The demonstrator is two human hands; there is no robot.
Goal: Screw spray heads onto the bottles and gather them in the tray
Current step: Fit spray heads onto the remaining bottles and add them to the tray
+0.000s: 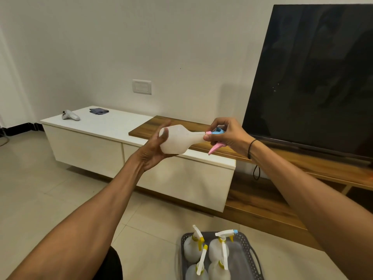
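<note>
A white translucent bottle (178, 139) is held sideways in the air, its base to the left. My left hand (154, 149) cups that base. At the bottle's neck sits a pink and blue spray head (215, 136), with its pink trigger pointing down. My right hand (229, 135) pinches the spray head at the neck. On the floor below stands a grey perforated tray (253, 257) with several white bottles (192, 246) in it, each carrying a white and yellow spray head (224, 235).
A low white cabinet (96, 146) runs behind my hands, with a white controller (70, 115) and a folded grey cloth (99, 111) on top. A wooden shelf (302, 164) carries a large dark TV (314, 77) at the right. Pale floor tiles lie all around.
</note>
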